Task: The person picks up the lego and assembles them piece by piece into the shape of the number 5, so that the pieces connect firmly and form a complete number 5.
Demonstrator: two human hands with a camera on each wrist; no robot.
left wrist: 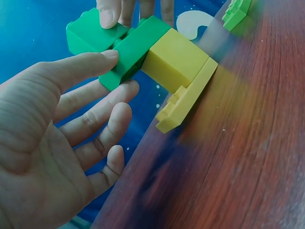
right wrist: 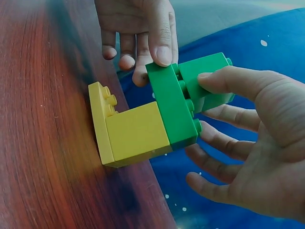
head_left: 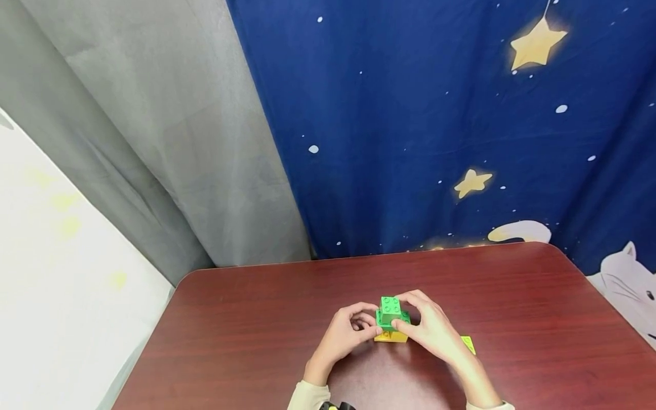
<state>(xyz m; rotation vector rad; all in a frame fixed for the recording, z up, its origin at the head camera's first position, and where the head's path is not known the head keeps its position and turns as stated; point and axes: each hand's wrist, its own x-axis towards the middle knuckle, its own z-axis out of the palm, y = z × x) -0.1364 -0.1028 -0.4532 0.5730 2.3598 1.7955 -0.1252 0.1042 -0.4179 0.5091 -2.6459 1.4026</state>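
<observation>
A small stack of toy building bricks stands on the table between my hands. Its base is a thin yellow plate (right wrist: 99,126), topped by a yellow brick (right wrist: 138,133). Across that lies a longer green brick (right wrist: 171,107), and highest is a smaller green brick (head_left: 390,308) with studs up. My left hand (head_left: 344,333) pinches one end of the longer green brick, thumb on its side, other fingers spread loosely. The right hand (head_left: 434,330) holds the smaller green brick between thumb and fingers. Studs show along the seam between the two green bricks in the right wrist view.
A lime-green brick (head_left: 467,344) lies on the table just right of my right wrist. The reddish-brown table (head_left: 246,341) ends at a blue star-patterned curtain (head_left: 410,142) and a grey curtain (head_left: 169,114) behind.
</observation>
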